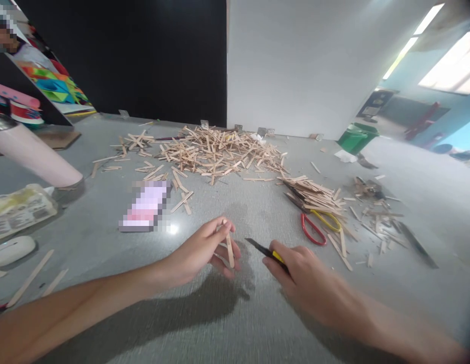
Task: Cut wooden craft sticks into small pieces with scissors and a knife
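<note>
Between thumb and fingers, my left hand (pixel 206 247) pinches a short popsicle stick (pixel 230 250) a little above the grey table (pixel 204 323). My right hand (pixel 311 278) is closed around a black and yellow utility knife (pixel 275 255), its blade pointing up and left toward the stick. Blade and stick are apart. Beyond my right hand lie scissors (pixel 314 232) with one red and one yellow handle loop, their blades partly covered by a heap of sticks (pixel 314 194).
A large pile of popsicle sticks (pixel 220 151) spreads before the panels. To the left are a blurred phone (pixel 146 205), a pink tumbler (pixel 41 154) and a white mouse (pixel 13 250). At right lie a loose blade (pixel 417 245), wood scraps and a green bin (pixel 356 139). A person (pixel 34 55) is far left.
</note>
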Demonstrator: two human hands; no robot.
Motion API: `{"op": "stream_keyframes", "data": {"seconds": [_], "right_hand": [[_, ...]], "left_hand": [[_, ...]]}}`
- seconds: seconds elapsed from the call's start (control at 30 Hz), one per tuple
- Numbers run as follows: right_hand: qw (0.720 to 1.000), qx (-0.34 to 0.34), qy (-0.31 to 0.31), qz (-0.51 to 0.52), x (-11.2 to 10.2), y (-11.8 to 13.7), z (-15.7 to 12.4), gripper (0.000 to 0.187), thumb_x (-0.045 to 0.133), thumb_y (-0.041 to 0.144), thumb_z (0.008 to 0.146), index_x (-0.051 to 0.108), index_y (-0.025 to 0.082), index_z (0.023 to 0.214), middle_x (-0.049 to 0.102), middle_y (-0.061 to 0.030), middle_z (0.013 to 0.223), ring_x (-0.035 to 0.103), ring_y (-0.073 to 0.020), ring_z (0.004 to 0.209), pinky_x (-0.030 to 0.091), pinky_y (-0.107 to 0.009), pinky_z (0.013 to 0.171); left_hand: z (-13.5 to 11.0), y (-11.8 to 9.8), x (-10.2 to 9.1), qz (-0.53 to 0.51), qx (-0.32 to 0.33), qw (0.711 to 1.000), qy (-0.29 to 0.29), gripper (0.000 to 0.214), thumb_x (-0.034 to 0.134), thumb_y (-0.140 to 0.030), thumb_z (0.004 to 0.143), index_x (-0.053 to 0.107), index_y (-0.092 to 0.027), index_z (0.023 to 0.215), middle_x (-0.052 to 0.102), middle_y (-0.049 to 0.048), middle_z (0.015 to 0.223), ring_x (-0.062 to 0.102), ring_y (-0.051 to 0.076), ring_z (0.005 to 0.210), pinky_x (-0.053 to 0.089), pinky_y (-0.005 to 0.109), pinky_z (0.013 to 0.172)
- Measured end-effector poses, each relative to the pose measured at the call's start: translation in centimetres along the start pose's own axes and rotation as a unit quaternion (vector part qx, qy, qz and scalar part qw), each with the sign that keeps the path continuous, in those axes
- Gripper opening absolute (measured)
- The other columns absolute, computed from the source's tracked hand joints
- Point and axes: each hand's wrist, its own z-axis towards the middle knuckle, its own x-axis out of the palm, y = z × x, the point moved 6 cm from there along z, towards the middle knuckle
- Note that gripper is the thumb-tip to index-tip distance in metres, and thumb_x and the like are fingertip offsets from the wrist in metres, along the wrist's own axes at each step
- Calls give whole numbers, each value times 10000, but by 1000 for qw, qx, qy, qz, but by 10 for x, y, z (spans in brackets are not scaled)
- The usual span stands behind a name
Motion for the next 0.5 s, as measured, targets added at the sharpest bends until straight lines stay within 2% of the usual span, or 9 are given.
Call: {"op": "stream_keyframes", "data": {"seconds": [0.1,0.17,0.23,0.33,0.4,0.5], "right_hand": [[999,4,-26,45,-8,0,-2,137,466,243,1093,597,213,1068,708,-20,804,683,-184,706,380,-292,614],[995,16,-4,94,-11,-1,-4,138,445,218,1069,581,217,1090,696,-13,795,681,-176,699,397,-269,591],[983,46,64,169,-8,0,-10,157,421,256,1088,570,227,1046,643,27,710,638,-143,581,385,-237,516],[948,74,149,270,-6,7,-20,223,398,326,1121,557,237,993,585,67,650,550,-96,439,354,-204,422],[946,59,149,281,-11,15,-23,201,413,307,1113,559,236,996,605,61,673,541,-85,432,352,-200,416],[957,28,127,260,-17,25,-24,162,427,260,1086,561,235,999,613,58,662,524,-84,422,345,-212,424]], "left_hand": [[-7,-7,6,-2,20,999,29,457,776,-495,980,523,-224,1246,751,59,989,790,230,909,676,405,837],[-13,-12,11,7,36,998,49,548,853,-409,927,519,-220,1319,760,67,1039,792,233,965,667,417,903],[-18,-14,14,15,45,997,55,518,840,-410,937,549,-202,1312,768,87,1051,792,245,974,684,405,849],[-26,-19,18,35,60,996,50,409,774,-465,984,606,-188,1233,765,116,1073,785,273,982,693,347,661],[-33,-22,21,45,63,996,53,397,705,-514,1025,594,-212,1258,762,102,1036,792,273,941,678,317,585],[-42,-24,27,60,52,995,57,406,584,-579,1078,524,-257,1318,741,48,918,790,221,725,642,279,526]]}}
